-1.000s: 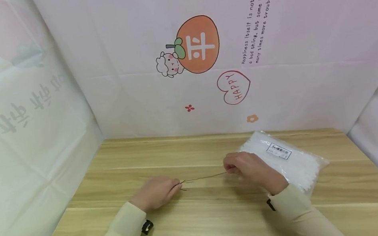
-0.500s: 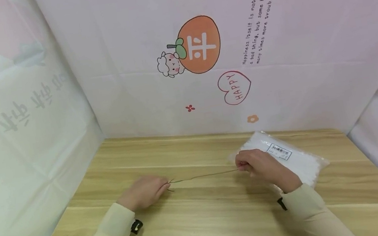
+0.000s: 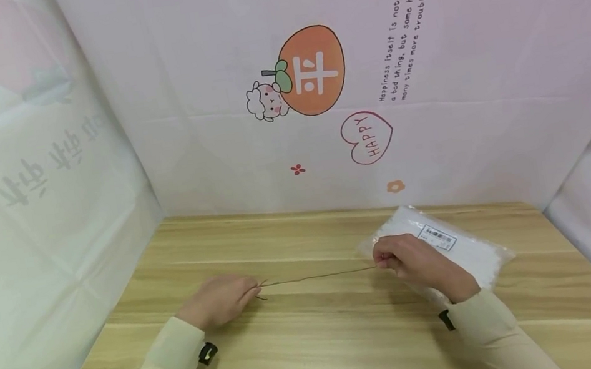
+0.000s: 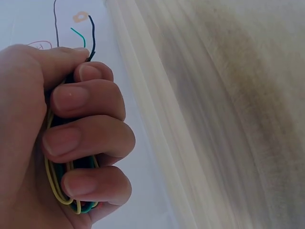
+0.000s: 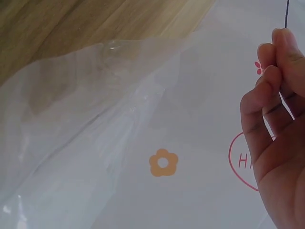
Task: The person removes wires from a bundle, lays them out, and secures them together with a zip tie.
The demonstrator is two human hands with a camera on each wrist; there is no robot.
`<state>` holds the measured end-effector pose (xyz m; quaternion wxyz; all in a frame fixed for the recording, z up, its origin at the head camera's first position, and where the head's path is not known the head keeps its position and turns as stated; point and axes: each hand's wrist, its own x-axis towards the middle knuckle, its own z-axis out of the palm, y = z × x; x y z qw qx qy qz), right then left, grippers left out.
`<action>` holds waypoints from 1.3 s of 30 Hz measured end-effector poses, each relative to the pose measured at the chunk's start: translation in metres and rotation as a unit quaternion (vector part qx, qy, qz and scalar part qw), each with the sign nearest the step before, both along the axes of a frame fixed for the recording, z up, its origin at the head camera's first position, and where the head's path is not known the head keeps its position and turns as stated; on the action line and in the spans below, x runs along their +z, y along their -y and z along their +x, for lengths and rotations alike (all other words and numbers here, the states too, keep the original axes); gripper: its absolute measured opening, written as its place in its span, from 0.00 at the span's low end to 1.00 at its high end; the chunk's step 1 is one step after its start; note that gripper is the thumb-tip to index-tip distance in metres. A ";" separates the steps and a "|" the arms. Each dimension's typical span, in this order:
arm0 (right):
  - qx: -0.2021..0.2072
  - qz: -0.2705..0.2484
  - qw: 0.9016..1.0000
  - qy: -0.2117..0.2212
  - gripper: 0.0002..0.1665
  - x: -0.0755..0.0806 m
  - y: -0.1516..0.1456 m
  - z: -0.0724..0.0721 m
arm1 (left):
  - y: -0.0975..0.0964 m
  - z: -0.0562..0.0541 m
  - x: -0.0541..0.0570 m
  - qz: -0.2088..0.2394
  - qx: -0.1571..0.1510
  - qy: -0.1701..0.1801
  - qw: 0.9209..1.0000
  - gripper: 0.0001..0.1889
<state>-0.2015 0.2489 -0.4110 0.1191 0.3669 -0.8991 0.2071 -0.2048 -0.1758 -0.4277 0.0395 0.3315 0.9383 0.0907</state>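
My left hand (image 3: 223, 298) curls round a bundle of thin wires (image 4: 57, 183), yellow and green loops of which show under the fingers in the left wrist view. Short green and dark wire ends (image 4: 93, 36) stick out past the thumb. From there one thin dark wire (image 3: 314, 277) runs nearly straight across to my right hand (image 3: 408, 263). Its far end is pinched between the right thumb and forefinger (image 5: 267, 52). Both hands are just above the wooden table. How much of the bundle lies inside the left palm is hidden.
A clear plastic bag (image 3: 476, 257) with white contents and a barcode label (image 3: 436, 238) lies at the right, partly behind the right hand. A white printed cloth (image 3: 223, 157) hangs along the back and sides of the wooden table (image 3: 318, 345).
My hands have moved apart, the left to the left and the right to the right. The stretch of wire between them is longer and straighter. The bag stays in place.
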 end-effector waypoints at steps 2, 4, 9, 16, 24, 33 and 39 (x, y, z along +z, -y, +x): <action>0.005 -0.004 1.000 -0.011 0.18 -0.001 -0.001 0.000 | 0.000 0.001 0.001 -0.003 0.001 0.002 1.000 0.17; 0.010 -0.008 1.000 -0.026 0.18 -0.002 -0.002 -0.001 | 0.000 0.001 0.002 -0.006 -0.001 0.002 1.000 0.16; 0.011 -0.011 0.999 -0.049 0.18 -0.001 -0.007 -0.002 | 0.003 0.000 0.003 -0.002 -0.012 0.006 1.000 0.15; -0.001 -0.013 0.999 -0.045 0.21 -0.001 -0.017 0.000 | 0.016 0.000 -0.004 -0.010 0.011 0.018 1.000 0.16; -0.024 -0.004 0.999 -0.044 0.21 0.000 -0.027 0.001 | 0.029 0.002 -0.003 -0.004 0.023 0.020 1.000 0.14; -0.037 -0.002 0.999 -0.004 0.20 -0.008 -0.026 0.000 | 0.039 0.005 -0.003 0.003 0.027 0.009 1.000 0.16; -0.012 -0.004 1.000 0.017 0.14 -0.011 -0.018 -0.002 | 0.035 0.006 -0.002 0.012 0.019 -0.003 1.000 0.17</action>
